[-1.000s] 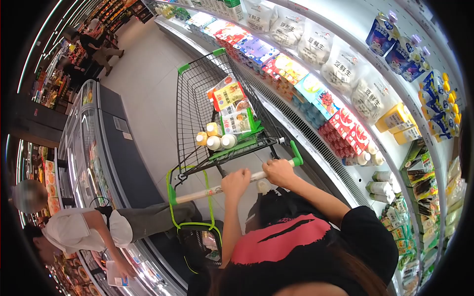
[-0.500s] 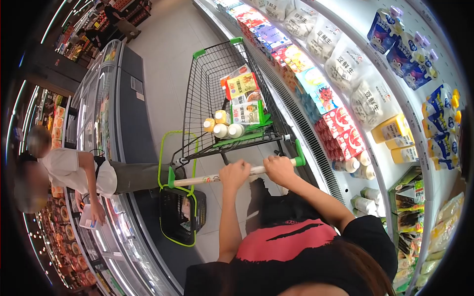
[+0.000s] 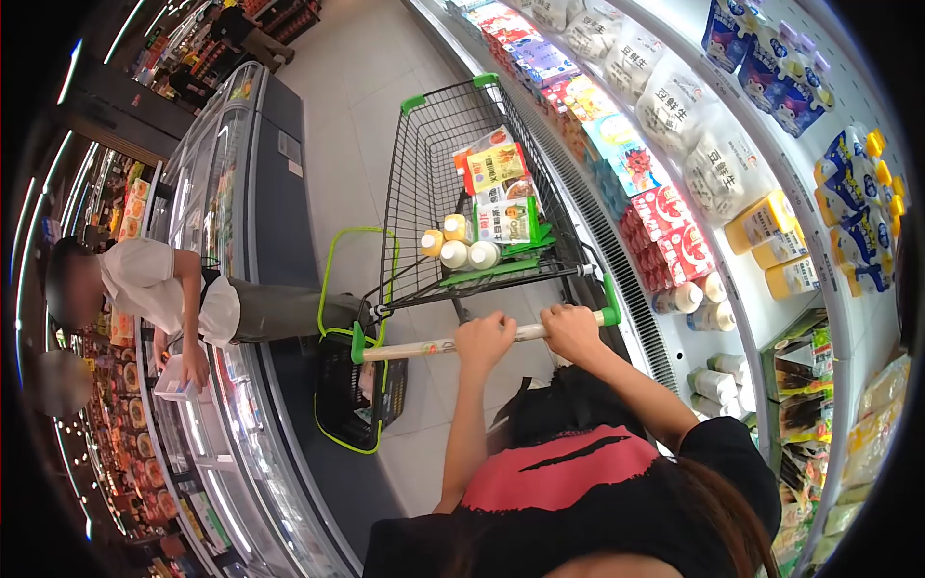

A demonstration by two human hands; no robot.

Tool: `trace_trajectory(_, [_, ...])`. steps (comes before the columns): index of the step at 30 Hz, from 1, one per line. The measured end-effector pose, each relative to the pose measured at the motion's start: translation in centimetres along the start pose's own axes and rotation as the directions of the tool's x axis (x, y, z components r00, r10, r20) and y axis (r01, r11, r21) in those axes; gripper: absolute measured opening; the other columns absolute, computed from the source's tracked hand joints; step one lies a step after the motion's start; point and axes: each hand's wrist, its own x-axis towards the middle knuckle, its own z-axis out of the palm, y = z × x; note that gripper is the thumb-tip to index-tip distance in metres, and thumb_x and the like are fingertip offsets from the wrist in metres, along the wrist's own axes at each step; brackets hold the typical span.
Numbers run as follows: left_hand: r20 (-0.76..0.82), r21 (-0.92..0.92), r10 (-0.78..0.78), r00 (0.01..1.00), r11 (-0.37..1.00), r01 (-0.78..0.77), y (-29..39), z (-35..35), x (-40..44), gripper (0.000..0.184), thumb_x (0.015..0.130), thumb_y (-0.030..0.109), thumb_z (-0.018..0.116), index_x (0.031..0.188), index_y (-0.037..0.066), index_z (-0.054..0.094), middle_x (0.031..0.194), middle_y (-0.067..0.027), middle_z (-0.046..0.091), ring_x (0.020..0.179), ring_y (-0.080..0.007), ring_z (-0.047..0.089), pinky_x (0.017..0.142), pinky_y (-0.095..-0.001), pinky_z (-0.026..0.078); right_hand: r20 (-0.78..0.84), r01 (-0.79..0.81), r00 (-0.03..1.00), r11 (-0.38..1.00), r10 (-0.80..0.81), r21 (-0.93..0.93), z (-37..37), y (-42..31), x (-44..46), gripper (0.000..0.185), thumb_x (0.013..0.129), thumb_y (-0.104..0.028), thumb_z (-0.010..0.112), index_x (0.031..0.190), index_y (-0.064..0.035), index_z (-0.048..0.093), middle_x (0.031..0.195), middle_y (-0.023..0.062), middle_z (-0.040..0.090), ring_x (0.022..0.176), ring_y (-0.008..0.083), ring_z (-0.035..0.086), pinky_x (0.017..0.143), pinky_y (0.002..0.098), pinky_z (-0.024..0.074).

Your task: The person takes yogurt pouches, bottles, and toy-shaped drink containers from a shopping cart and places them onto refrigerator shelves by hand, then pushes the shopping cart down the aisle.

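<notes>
Both hands are closed round the pale handle [image 3: 434,348] of a wire shopping cart [image 3: 409,193]. My left hand [image 3: 485,341] grips near its middle, and my right hand [image 3: 572,333] holds it closer to the green right end. Inside the cart lie several food packets, among them a yellow-and-red one [image 3: 493,170] and a green-and-white one [image 3: 507,221]. Several bottles with white or yellowish caps [image 3: 468,241] stand beside them. A black basket with lime-green edging [image 3: 337,390] is at the cart's left, below the handle.
On the right, a lit refrigerated shelf [image 3: 617,289] holds cartons, white bags [image 3: 723,178], pouches and bottles [image 3: 713,316]. At left, a person in a white top [image 3: 173,289] holds a white container beside freezer cases [image 3: 279,183]. Another person [image 3: 246,34] is farther off.
The cart, its goods and both gripping hands have shifted rightward in view. The basket shows more fully than at first. The person at left has raised the white container.
</notes>
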Motion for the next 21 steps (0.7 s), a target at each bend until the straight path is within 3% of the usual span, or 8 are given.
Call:
trace_trajectory(3, [0.049,0.027,-0.003,0.999,1.000,0.001,0.2,-0.4,-2.3,0.030,0.086,0.035,0.053,0.079,0.011,0.072,0.063,-0.0186,0.064,0.062,-0.0383,0.064,0.059,-0.0483,0.049,0.015,-0.019,1.000,1.000,0.019,0.008,0.4,-1.2,-2.1,0.008,0.074,-0.014,0.065,0.078,-0.0076,0.063,0.077,0.0092,0.067,0.071,0.0267,0.068,0.059,0.0403,0.0530])
trace_trajectory(6, [-0.004,0.024,0.053,0.999,0.998,-0.053,-0.1,-0.1,-5.0,0.033,0.087,0.035,0.053,0.075,0.010,0.070,0.060,-0.0169,0.064,0.057,-0.0362,0.064,0.057,-0.0468,0.050,0.007,-0.031,0.999,1.000,0.031,-0.001,0.5,-2.6,-4.4,0.009,0.073,-0.015,0.067,0.077,-0.0077,0.063,0.077,0.0087,0.067,0.072,0.0264,0.068,0.059,0.0401,0.0532])
trace_trajectory(11, [0.068,0.001,0.026,0.997,1.000,-0.026,-0.4,-0.3,-9.2,0.034,0.088,0.036,0.051,0.086,0.012,0.075,0.066,-0.0181,0.066,0.063,-0.0369,0.065,0.061,-0.0475,0.050,-0.028,-0.048,0.998,0.999,0.048,-0.003,1.3,-5.2,-8.6,0.010,0.072,-0.015,0.068,0.076,-0.0080,0.062,0.075,0.0081,0.065,0.071,0.0260,0.068,0.060,0.0402,0.0536])
trace_trajectory(21, [0.114,0.018,0.012,0.993,1.000,-0.014,0.8,-0.1,-16.3,0.036,0.089,0.038,0.049,0.085,0.012,0.074,0.065,-0.0179,0.066,0.064,-0.0375,0.066,0.062,-0.0476,0.051,-0.078,-0.039,0.996,0.999,0.042,0.029,1.3,-8.0,-15.7,0.013,0.068,-0.014,0.069,0.074,-0.0075,0.060,0.074,0.0082,0.063,0.071,0.0275,0.067,0.060,0.0410,0.0533])
